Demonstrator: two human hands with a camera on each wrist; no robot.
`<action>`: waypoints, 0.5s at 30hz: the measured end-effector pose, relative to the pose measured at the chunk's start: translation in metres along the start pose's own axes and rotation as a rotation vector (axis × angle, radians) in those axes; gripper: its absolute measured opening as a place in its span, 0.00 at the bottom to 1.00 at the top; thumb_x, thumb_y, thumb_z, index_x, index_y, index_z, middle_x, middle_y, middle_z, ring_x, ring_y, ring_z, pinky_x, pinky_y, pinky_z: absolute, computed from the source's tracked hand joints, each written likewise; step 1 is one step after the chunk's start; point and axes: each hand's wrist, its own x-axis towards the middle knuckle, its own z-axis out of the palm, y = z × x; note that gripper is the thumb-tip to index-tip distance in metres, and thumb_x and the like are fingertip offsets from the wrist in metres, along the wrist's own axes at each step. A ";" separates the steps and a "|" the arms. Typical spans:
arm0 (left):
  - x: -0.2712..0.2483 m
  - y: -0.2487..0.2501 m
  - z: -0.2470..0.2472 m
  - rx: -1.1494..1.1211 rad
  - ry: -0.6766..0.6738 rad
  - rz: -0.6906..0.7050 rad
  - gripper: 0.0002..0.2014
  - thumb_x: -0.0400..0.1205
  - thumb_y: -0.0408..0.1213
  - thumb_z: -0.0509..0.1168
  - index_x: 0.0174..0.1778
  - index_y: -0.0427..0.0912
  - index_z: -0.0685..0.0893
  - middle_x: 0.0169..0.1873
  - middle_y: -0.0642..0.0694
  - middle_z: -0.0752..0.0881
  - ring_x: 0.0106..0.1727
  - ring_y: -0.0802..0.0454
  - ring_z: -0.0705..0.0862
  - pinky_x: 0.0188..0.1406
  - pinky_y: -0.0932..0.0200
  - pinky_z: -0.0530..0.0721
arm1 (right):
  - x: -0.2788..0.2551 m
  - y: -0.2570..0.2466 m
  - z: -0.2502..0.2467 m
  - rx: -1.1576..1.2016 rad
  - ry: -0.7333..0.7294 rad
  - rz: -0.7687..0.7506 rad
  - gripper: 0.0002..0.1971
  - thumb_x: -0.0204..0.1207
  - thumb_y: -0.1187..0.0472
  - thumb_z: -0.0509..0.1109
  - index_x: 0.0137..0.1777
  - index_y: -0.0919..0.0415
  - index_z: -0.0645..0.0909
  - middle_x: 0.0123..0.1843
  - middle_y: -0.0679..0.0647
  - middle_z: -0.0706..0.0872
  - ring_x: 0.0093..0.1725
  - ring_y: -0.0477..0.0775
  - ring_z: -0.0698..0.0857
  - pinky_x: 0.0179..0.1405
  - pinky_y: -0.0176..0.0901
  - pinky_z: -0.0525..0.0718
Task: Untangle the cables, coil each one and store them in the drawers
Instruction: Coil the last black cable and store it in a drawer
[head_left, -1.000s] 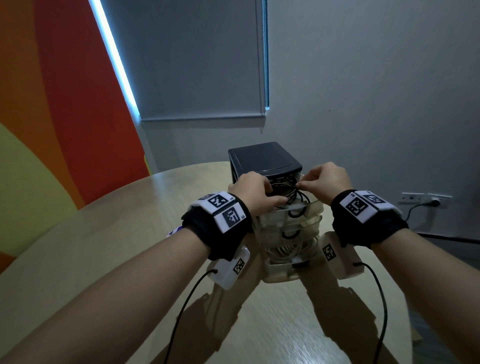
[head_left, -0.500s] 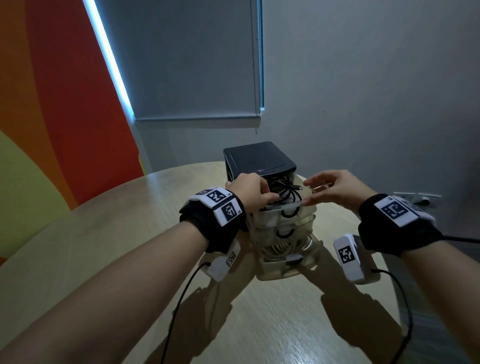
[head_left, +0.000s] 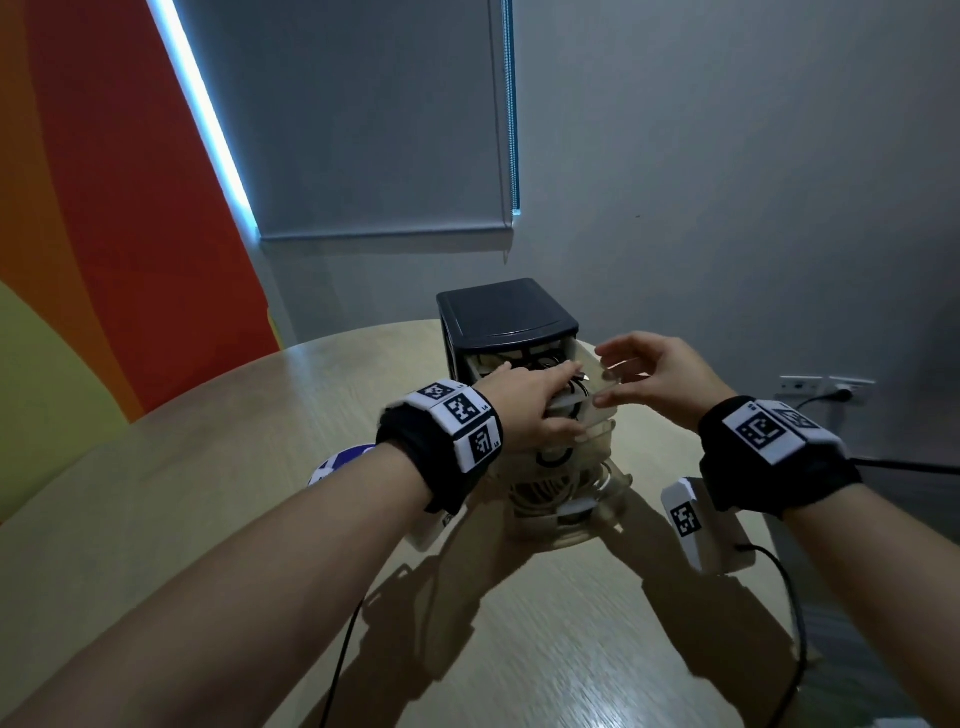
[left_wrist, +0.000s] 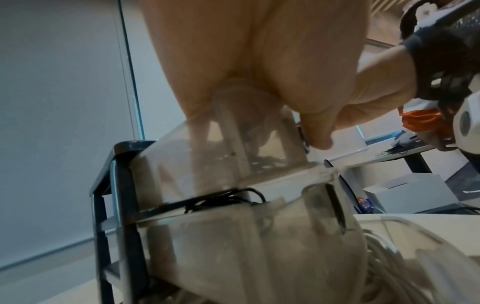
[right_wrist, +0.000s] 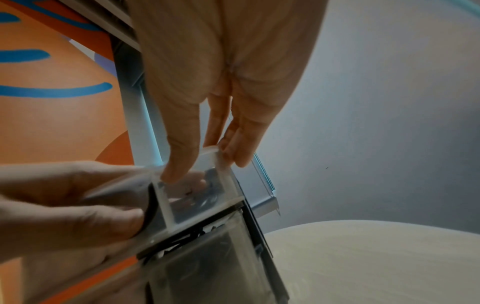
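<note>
Black cabinet (head_left: 506, 317) stood on the worktop (head_left: 208, 493), clear drawers pulled out in steps. Left hand (head_left: 530, 405) lay flat, fingers straight, pressing the black cable (head_left: 545, 364) down into the top drawer (head_left: 597, 371); right hand (head_left: 660, 374) was relaxed, fingertips on its front.

Left wrist view: white cable (left_wrist: 389, 267) sat coiled in a lower drawer (left_wrist: 285, 236).

Right wrist view: right thumb and fingers (right_wrist: 244, 142) straddled the drawer's corner, not clamping. Risk: the coil could spring up and snag when the drawer closes.

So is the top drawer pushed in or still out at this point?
Out. The top drawer juts forward of the black cabinet, black cable showing inside; left hand and right hand both touch it.
</note>
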 end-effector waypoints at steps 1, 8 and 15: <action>0.001 -0.001 0.001 0.018 0.029 0.008 0.36 0.82 0.57 0.58 0.82 0.47 0.53 0.75 0.46 0.72 0.72 0.45 0.74 0.73 0.51 0.65 | 0.002 0.001 0.002 -0.013 0.008 -0.009 0.28 0.57 0.76 0.81 0.58 0.65 0.81 0.45 0.51 0.84 0.42 0.45 0.84 0.39 0.29 0.85; 0.002 -0.023 0.010 0.099 0.232 0.018 0.25 0.86 0.53 0.50 0.78 0.47 0.65 0.72 0.49 0.75 0.74 0.51 0.71 0.73 0.51 0.58 | 0.018 0.003 0.018 -0.057 0.083 -0.065 0.24 0.58 0.73 0.82 0.55 0.65 0.82 0.45 0.52 0.84 0.42 0.49 0.84 0.43 0.33 0.85; 0.003 -0.052 0.021 0.177 0.529 -0.007 0.26 0.84 0.52 0.50 0.71 0.41 0.76 0.70 0.44 0.79 0.74 0.46 0.74 0.71 0.43 0.68 | 0.047 -0.001 0.032 -0.360 0.204 -0.084 0.31 0.66 0.63 0.80 0.69 0.61 0.76 0.67 0.57 0.79 0.64 0.54 0.79 0.62 0.39 0.73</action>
